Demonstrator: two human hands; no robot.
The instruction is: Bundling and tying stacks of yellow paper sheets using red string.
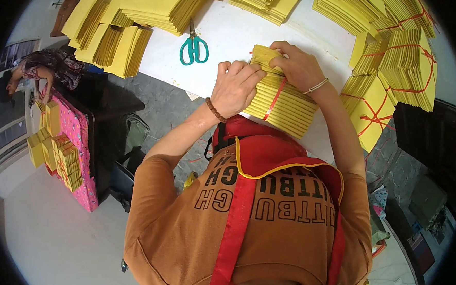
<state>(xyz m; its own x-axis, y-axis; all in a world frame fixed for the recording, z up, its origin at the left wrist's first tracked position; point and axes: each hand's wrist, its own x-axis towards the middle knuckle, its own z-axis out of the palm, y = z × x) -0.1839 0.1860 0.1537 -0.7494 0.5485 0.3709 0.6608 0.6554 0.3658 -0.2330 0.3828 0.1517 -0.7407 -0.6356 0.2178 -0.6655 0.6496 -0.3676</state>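
Note:
A thick bundle of yellow paper envelopes (286,107) lies on the white table in front of my chest, its edges fanned in rows. A red string (276,97) runs across it. My left hand (236,86), with a brown bead bracelet on the wrist, is closed against the bundle's left side; its curled fingertips hide whatever they pinch. Over the far right end of the bundle, my right hand (300,70) grips with bent fingers, a pale bangle on its wrist. A short bit of red shows at the bundle's far left corner.
Teal-handled scissors (194,50) lie on the white table (165,56) to the left. Loose yellow envelope stacks (160,7) line the far side. Red-tied bundles (407,64) stand at the right. Farther left, another person (48,74) bends over a pink-covered table (79,129) holding yellow bundles.

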